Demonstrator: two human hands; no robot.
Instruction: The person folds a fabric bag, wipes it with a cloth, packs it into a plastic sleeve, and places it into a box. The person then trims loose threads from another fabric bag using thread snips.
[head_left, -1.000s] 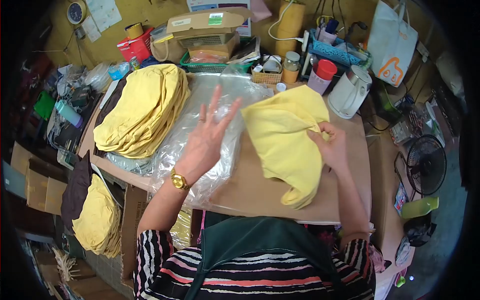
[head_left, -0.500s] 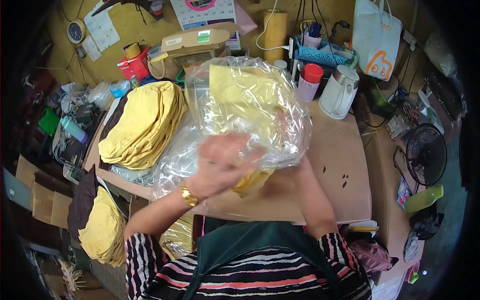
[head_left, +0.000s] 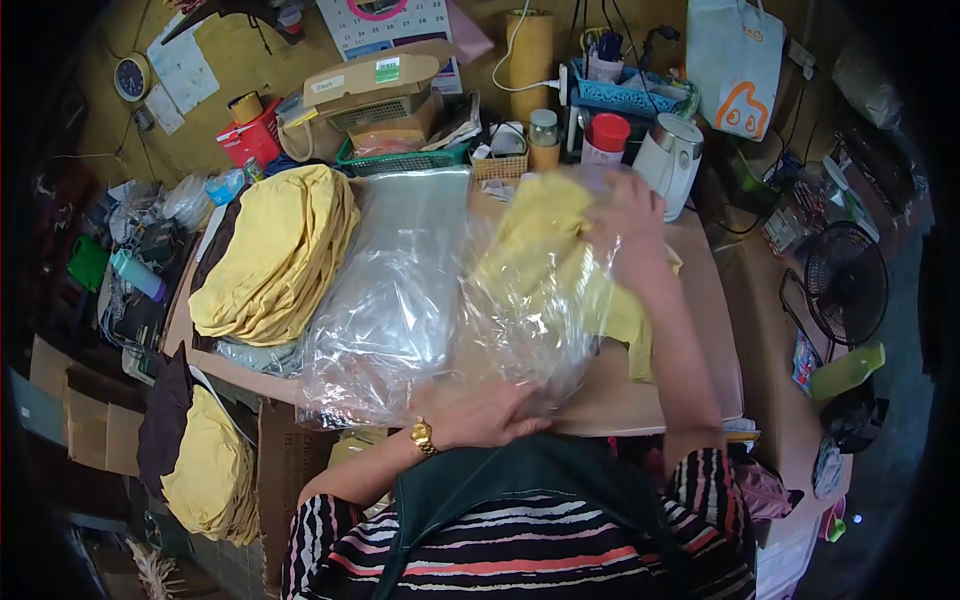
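A clear plastic bag point(head_left: 520, 335) lies over part of a yellow cloth piece point(head_left: 625, 325) on the right half of the table. Near the table's front edge, my left hand point(head_left: 490, 412) has its fingers closed on the lower edge of the bag. My right hand point(head_left: 628, 225), blurred, is at the top of the cloth and bag; what its fingers hold is unclear. Flat clear bags point(head_left: 395, 270) are stacked left of the cloth. Farther left sits a pile of folded yellow cloth point(head_left: 275, 255).
Behind the cloth stand a white kettle point(head_left: 668, 165), a red-lidded container point(head_left: 605, 138), a glass jar point(head_left: 543, 135) and a green basket point(head_left: 400, 160). More yellow cloth point(head_left: 208, 470) hangs at the lower left. A black fan point(head_left: 846, 282) stands right.
A clear bag has come over the yellow cloth, then down onto the table with it. My left hand has moved down to the front edge, and my right hand up to the far end.
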